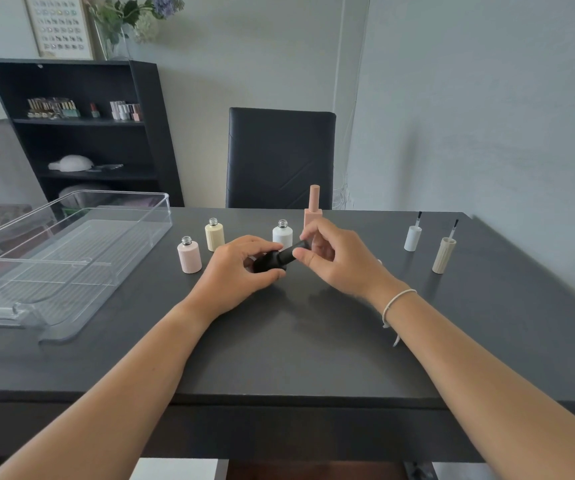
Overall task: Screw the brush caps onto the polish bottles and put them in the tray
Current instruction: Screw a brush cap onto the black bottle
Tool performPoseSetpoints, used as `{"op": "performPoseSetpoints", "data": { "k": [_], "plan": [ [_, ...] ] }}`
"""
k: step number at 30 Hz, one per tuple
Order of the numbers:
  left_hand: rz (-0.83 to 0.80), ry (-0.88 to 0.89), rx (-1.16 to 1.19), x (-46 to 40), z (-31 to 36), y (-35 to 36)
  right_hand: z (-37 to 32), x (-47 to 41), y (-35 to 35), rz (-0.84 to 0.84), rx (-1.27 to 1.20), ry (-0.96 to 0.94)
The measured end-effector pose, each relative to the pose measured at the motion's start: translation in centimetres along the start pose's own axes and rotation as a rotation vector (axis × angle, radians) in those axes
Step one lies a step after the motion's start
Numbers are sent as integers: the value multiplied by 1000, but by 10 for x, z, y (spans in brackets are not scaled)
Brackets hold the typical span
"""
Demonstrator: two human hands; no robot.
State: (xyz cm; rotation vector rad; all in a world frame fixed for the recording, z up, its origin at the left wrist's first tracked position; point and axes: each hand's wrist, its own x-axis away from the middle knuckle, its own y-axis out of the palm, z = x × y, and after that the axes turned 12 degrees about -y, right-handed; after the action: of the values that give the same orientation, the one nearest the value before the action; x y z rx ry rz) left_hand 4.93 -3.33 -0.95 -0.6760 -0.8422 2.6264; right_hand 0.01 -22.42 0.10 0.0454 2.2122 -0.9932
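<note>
A person seated at a dark table (pixel 314 358) works over it, a clear tray (pixel 71 244) standing empty well to the left of the left hand (pixel 241 271). That hand curls round a black bottle (pixel 268 263) tipped on its side just above the table, while the right hand (pixel 334 258) pinches the black cap (pixel 289 254) at the bottle's neck; whether the threads have caught is hard to tell, dark on dark. Beyond the hands stand a capped pink bottle (pixel 313 211) and three open ones: white (pixel 282 235), cream (pixel 214 235) and pale pink (pixel 189 255). Right of the right hand, a white cap (pixel 412 237) and a ribbed cream cap (pixel 444 254) stand brush-up. The small bottles look light, hard and smooth, likely breakable; best gripped round the body, the cap turned by its sides.
</note>
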Motion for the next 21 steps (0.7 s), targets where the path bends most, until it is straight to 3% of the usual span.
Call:
{"op": "performPoseSetpoints", "data": {
  "k": [21],
  "plan": [
    [-7, 8, 3, -1, -2, 0, -2, -3, 3, 17, 41, -33]
  ]
}}
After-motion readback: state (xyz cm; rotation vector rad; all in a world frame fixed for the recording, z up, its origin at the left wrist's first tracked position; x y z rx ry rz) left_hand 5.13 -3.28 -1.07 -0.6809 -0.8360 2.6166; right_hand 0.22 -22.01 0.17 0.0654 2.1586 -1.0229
